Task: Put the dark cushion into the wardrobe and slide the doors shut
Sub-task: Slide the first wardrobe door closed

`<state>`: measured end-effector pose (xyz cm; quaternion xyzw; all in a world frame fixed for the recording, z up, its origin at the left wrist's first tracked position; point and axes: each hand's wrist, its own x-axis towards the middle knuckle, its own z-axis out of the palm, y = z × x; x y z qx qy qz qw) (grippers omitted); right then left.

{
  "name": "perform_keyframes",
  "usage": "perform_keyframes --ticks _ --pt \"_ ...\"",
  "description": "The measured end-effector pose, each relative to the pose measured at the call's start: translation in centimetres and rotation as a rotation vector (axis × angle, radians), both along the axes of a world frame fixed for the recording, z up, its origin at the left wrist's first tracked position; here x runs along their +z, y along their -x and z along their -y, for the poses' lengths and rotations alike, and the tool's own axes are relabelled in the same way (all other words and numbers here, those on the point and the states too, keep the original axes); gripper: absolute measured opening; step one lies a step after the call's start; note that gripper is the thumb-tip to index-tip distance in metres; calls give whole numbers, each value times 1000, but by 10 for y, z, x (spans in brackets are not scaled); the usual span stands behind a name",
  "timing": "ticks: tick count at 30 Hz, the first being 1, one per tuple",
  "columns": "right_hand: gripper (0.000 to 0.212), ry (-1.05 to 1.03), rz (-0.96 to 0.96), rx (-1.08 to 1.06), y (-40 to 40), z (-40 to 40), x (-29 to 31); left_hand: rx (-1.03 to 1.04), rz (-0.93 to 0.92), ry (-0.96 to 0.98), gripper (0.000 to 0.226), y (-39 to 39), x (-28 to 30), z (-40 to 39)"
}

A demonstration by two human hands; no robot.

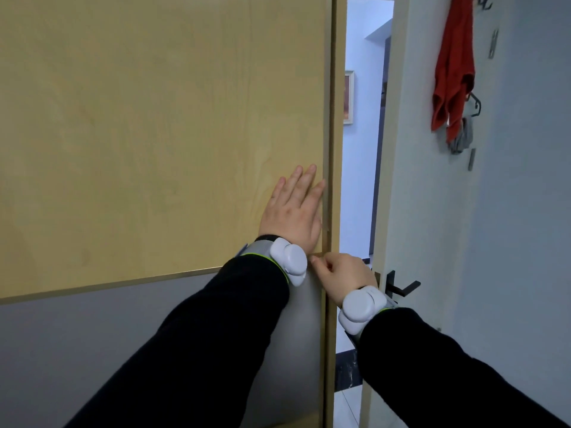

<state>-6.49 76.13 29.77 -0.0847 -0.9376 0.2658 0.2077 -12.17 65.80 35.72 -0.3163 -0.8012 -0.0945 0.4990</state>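
Note:
The wardrobe's sliding door [139,134] fills the left of the view, pale wood above and grey below, and reaches the wardrobe's side frame [335,118] on the right. My left hand [293,208] lies flat on the wood panel, fingers apart, next to the door's right edge. My right hand [343,271] is just below it, fingers curled against the door's edge by the frame; I cannot tell whether it grips anything. The dark cushion is not in view.
Right of the wardrobe a white room door [432,211] stands ajar with a black lever handle [401,287]. A red garment [452,69] hangs on hooks on that door. Through the gap a hallway and a framed picture [348,97] show.

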Motion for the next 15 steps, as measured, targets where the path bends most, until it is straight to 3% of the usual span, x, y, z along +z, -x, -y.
perform_keyframes --ticks 3,7,8,11,15 --pt "26 14 -155 49 -9 22 16 -166 23 -2 50 -10 8 20" --pt "18 8 -330 145 -9 54 32 -50 -19 -16 54 -27 14 58" --pt "21 -9 -383 157 -8 64 33 8 -13 -33 58 -28 14 74" --pt "55 -89 -513 186 -8 109 38 238 -6 -82 69 -34 13 137" --pt "76 -177 -527 157 -7 161 45 438 91 -115 81 -40 12 208"
